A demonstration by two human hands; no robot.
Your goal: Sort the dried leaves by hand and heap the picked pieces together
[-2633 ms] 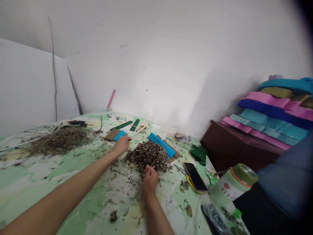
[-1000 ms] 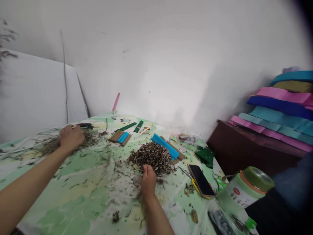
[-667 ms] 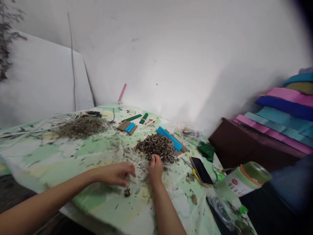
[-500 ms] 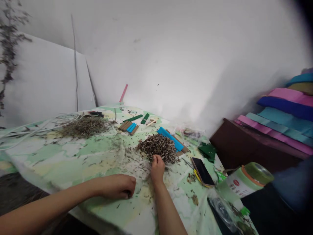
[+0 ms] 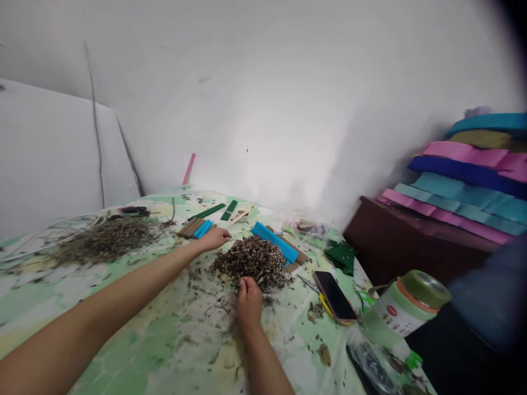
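My right hand (image 5: 248, 299) rests as a loose fist at the near edge of a heap of dark dried bits (image 5: 252, 263); whether it holds anything is hidden. My left hand (image 5: 213, 239) reaches across the green table cover (image 5: 123, 340), fingers together, just before a row of brown and blue rolled sticks (image 5: 196, 227) and left of the heap. A long blue roll (image 5: 275, 242) lies on brown sticks behind the heap.
A second pile of dried stems (image 5: 105, 238) with white cords lies at the left. A phone (image 5: 334, 296) and scissors sit right of the heap, a green-lidded jar (image 5: 405, 308) further right. Stacked coloured paper (image 5: 461, 186) tops a dark cabinet. Green strips (image 5: 208, 211) lie at the back.
My left hand moved from the near table edge out to the blue and brown sticks. My right hand stayed at the heap. The view swung back to the right.
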